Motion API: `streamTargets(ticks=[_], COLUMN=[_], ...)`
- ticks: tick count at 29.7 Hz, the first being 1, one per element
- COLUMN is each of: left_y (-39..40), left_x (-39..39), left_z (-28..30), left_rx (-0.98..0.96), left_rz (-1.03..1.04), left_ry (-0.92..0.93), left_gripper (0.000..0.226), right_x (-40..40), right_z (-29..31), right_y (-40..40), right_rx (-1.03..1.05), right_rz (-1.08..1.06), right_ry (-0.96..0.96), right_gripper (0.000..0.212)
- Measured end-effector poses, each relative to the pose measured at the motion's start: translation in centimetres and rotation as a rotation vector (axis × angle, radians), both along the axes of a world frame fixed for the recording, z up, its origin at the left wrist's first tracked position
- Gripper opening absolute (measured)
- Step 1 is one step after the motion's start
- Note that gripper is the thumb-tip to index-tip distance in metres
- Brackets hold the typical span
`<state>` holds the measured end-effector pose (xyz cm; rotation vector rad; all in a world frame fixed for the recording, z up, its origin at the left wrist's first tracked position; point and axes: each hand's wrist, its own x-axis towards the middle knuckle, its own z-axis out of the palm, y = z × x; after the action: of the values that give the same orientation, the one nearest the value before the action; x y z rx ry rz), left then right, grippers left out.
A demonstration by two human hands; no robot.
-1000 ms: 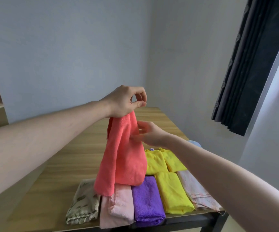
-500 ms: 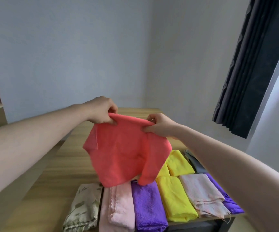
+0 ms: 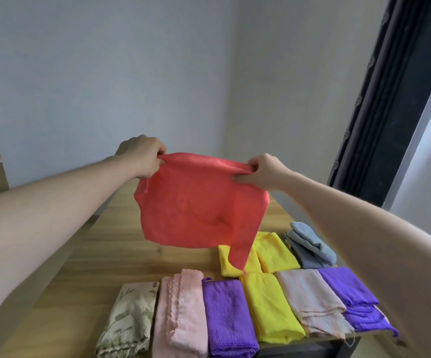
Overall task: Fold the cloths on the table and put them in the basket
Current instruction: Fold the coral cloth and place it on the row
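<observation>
Red cloth (image 3: 198,202) hangs spread in the air above the table (image 3: 100,249), its top edge pinched at one corner by the left hand (image 3: 142,157) and at the other by the right hand (image 3: 263,171), hands held well apart; one lower corner droops toward the yellow cloths (image 3: 273,251). Step in hand is judged the opening-out before the first fold; next move likely calls for laying it flat or bringing the top corners together. Bare wood lies left of and behind the folded row (image 3: 235,311), which crowds the near edge; no basket in view.

Both arms outstretched, left hand (image 3: 142,153) and right hand (image 3: 263,171) pinching.
</observation>
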<state>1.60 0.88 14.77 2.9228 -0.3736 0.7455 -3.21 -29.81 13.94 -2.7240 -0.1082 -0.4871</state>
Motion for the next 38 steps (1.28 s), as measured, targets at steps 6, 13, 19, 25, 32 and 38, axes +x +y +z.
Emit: streamTargets(ticks=[6,13,19,25,32,38], left_y=[0.1,1.4,1.8,2.9,4.7,6.9], left_x=[-0.4,-2.2,-8.3,-13.2,-15.8,-16.5], left_z=[0.0,-0.4,-2.1,-6.2,-9.7,-10.6], left_rx=[-0.012,-0.155,-0.132,-0.014,0.076,0.114], left_rz=[0.040,-0.131,-0.456,-0.543,-0.526,-0.491], left_ry=[-0.085,0.050,0.233,0.559,0.926,1.040], left_gripper=[0.016,0.013,0.024,0.030,0.020,0.017], right_x=[-1.0,-3.9,-8.7,-13.5,-17.5,-18.5], right_z=[1.0,0.1,-3.8,-9.6,-12.3,-12.1], right_y=[-1.4,-3.2,-4.3,-5.0,-4.6,-6.1], right_rx=[0.004,0.044,0.000,0.013,-0.081,0.052], right_rz=[-0.041,-0.010,0.119,0.267,0.369,0.400], right_ry=[-0.078,-0.093,-0.128,0.071,0.440,0.710], right_gripper=[0.050,0.059,0.058,0.064,0.050,0.027])
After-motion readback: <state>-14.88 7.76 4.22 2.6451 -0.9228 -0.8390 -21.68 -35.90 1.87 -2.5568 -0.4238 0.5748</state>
